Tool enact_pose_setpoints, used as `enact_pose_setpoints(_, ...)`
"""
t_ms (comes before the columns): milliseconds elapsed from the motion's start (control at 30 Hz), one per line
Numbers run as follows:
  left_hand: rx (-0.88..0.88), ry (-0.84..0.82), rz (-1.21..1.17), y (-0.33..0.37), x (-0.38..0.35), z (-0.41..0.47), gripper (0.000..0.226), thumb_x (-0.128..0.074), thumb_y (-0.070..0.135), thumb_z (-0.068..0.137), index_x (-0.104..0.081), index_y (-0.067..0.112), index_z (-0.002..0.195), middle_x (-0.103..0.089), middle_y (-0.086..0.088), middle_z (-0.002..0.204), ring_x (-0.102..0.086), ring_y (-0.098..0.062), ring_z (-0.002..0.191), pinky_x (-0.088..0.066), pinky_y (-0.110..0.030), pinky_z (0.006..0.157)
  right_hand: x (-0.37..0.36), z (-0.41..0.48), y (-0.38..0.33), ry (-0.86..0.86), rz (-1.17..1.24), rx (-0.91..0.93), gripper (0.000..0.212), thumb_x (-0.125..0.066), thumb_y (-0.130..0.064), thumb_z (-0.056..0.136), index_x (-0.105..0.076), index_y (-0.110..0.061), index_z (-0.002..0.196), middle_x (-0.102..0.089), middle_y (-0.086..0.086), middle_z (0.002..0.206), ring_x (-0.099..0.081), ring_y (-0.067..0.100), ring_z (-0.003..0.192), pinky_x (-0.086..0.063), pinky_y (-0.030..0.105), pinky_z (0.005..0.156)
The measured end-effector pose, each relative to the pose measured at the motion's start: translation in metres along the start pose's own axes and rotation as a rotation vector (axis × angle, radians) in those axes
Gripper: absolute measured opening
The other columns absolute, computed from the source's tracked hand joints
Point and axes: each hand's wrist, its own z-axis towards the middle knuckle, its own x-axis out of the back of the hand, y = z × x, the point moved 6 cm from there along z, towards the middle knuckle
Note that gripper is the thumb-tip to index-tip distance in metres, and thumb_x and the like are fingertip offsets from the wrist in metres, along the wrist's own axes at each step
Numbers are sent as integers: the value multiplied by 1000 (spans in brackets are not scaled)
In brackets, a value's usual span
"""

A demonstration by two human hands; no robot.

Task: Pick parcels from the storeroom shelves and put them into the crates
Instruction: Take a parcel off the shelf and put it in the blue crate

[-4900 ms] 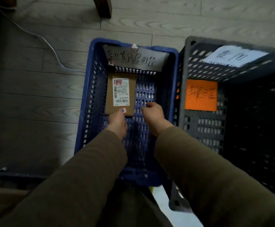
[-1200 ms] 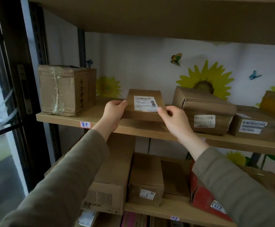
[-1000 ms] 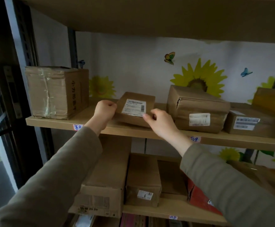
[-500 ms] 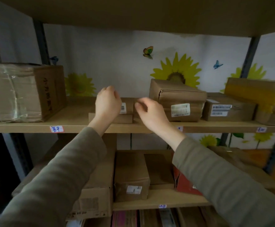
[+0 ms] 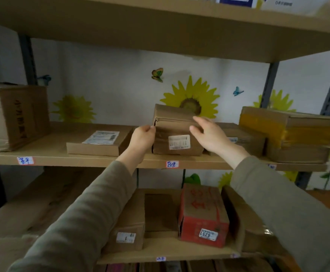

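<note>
A brown cardboard parcel with a white label stands on the middle shelf board, in front of a sunflower wall sticker. My left hand grips its left front edge with curled fingers. My right hand rests on its upper right front, fingers fairly straight along the top edge and thumb on the front face. A flat labelled parcel lies on the same shelf just left of my left hand. No crate is in view.
A large taped box stands at the shelf's left end. A low parcel and a yellow-taped box sit right of my hands. On the lower shelf are a red box and several brown cartons. Another shelf board hangs overhead.
Both hands set the flat labelled parcel back down on the shelf, let it go, and moved right onto the taller brown parcel. My view shifted right along the shelves.
</note>
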Motion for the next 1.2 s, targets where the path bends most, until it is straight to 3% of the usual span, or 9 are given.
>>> enact_pose_setpoints(200, 41, 131, -305, 2, -10, -17, 24, -38, 35, 97, -61, 25, 97, -61, -1, 94, -57, -20, 98, -47, -37, 90, 17, -14, 3, 82, 258, -15, 52, -44, -39, 96, -40, -10, 139, -43, 8, 143, -38, 22, 133, -32, 29, 104)
enact_pose_setpoints(333, 164, 398, -596, -7, -2, -33, 29, -54, 27, 92, -61, 6, 110, -60, -2, 82, -62, -17, 82, -48, -26, 71, 23, -26, 10, 144, 451, -31, 52, -45, -43, 95, -47, -9, 133, -52, 7, 132, -47, 20, 123, -37, 27, 93)
enact_pose_setpoints(467, 262, 283, -898, -1, -9, -48, 27, -62, 30, 88, -59, 11, 107, -63, -5, 90, -62, -18, 83, -50, -35, 84, 21, -37, 13, 154, 598, -69, 42, -45, -48, 92, -59, -10, 105, -59, -1, 93, -54, 15, 90, -39, 22, 66)
enact_pose_setpoints(600, 246, 133, -905, 13, -15, -48, 36, -60, 42, 84, -57, 22, 113, -63, -8, 108, -59, -27, 103, -44, -50, 93, 28, -41, 4, 85, 724, -132, 49, -40, -59, 89, -46, -18, 63, -45, -4, 68, -45, 11, 68, -37, 29, 69)
enact_pose_setpoints(667, 160, 146, -798, 21, -13, -47, 40, -58, 40, 85, -54, 26, 122, -62, -2, 103, -58, -23, 101, -48, -48, 89, 30, -38, -4, 3, 812, -146, 56, -38, -65, 86, -63, -17, 98, -55, -3, 94, -49, 11, 86, -39, 35, 87)
enact_pose_setpoints(767, 16, 138, -646, 39, -16, -50, 37, -52, 44, 89, -52, 29, 123, -62, 0, 105, -59, -20, 102, -49, -43, 88, 30, -32, -12, -99, 972, -248, 73, -42, -70, 81, -46, -21, 134, -52, 0, 133, -48, 22, 120, -37, 45, 102)
enact_pose_setpoints(1000, -158, 223, -227, 47, -1, -46, 35, -51, 30, 94, -49, 16, 126, -59, -1, 115, -58, -14, 102, -50, -29, 86, 19, -34, -3, -81, 1369, -423, 36, -43, -50, 90, -61, -20, 99, -68, 8, 103, -61, 27, 102, -44, 50, 94)
enact_pose_setpoints(1067, -51, 155, -203, 39, -1, -44, 48, -64, 43, 82, -44, 19, 118, -59, 2, 109, -58, -11, 93, -49, -23, 74, 16, -37, 5, -30, 1440, -444, 35, -39, -43, 94, -61, -17, 103, -68, 10, 101, -62, 27, 98, -49, 46, 84)
enact_pose_setpoints(1200, 158, 86, -369, 20, 4, -42, 65, -72, 47, 73, -52, 5, 118, -66, -8, 109, -64, -23, 97, -53, -38, 88, 8, -41, 16, 37, 1471, -475, 29, -34, -24, 99, -61, -14, 92, -69, 10, 91, -64, 24, 89, -53, 42, 73)
